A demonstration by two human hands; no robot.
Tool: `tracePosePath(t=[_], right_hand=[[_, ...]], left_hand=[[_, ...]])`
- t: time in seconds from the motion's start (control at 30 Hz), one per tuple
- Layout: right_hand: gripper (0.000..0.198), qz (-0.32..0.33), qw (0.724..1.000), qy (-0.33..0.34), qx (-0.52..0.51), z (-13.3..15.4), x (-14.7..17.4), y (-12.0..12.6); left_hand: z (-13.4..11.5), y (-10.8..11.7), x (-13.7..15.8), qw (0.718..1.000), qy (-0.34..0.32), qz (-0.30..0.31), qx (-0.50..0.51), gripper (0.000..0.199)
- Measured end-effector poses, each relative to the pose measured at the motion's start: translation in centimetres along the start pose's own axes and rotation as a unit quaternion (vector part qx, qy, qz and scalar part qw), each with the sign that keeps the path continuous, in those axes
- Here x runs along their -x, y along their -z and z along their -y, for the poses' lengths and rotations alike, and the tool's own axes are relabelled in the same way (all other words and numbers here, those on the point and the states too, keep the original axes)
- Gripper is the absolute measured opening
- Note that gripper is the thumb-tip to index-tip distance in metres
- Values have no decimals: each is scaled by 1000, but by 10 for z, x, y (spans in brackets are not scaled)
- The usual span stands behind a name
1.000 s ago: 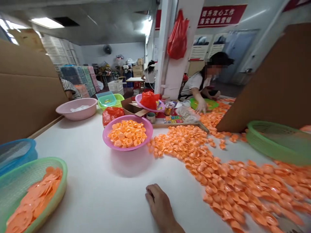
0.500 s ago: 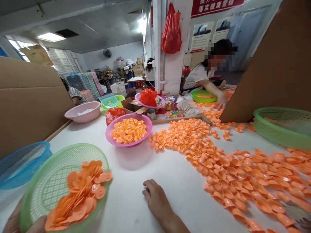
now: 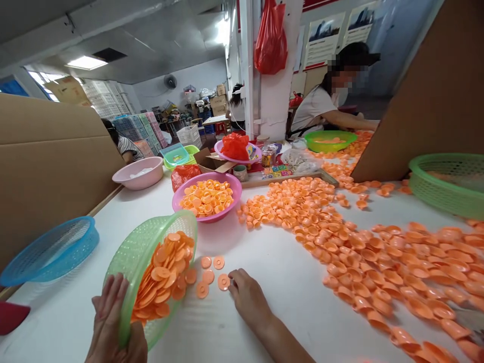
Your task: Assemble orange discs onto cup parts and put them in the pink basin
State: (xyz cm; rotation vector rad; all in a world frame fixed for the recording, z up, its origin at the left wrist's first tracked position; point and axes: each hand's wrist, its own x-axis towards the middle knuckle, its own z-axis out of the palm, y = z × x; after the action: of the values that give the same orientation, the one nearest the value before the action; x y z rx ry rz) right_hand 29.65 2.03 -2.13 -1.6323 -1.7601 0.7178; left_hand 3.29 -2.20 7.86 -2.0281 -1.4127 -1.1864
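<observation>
My left hand [image 3: 107, 322] grips the rim of a light green mesh basket [image 3: 132, 242], tipped steeply toward the right. A heap of flat orange plastic discs [image 3: 164, 275] leans against the basket's lower side. Several loose discs [image 3: 207, 277] lie on the white table just beyond its edge. My right hand [image 3: 247, 297] rests on the table beside them, fingers loosely bent and holding nothing I can see. Its fingertips are at the edge of the nearest disc [image 3: 224, 282].
Orange cup-shaped pieces [image 3: 340, 252] spread over the table's right side. A pink basin [image 3: 177, 201] of similar pieces stands ahead. A blue basket [image 3: 53, 252] is at left, another green basket [image 3: 446, 191] at right. Cardboard panels [image 3: 49, 156] flank the table. A co-worker [image 3: 313, 111] sits across.
The green basket has swung right and tipped further with my left hand. Several discs have come out onto the table. My right hand stays nearly in place, now beside them.
</observation>
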Motion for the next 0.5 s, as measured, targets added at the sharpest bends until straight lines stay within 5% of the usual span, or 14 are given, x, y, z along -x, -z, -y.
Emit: tracePosePath(t=[0.23,0.5], right_hand=[[23,3,1000,1,0,0,0,1],[29,-15,1000,6,-20,-2,-5,3]], left_hand=[[-46,-13,-7,998,-30,-47,22,75],[-24,-8,-14,994,-105,-4,16,77]])
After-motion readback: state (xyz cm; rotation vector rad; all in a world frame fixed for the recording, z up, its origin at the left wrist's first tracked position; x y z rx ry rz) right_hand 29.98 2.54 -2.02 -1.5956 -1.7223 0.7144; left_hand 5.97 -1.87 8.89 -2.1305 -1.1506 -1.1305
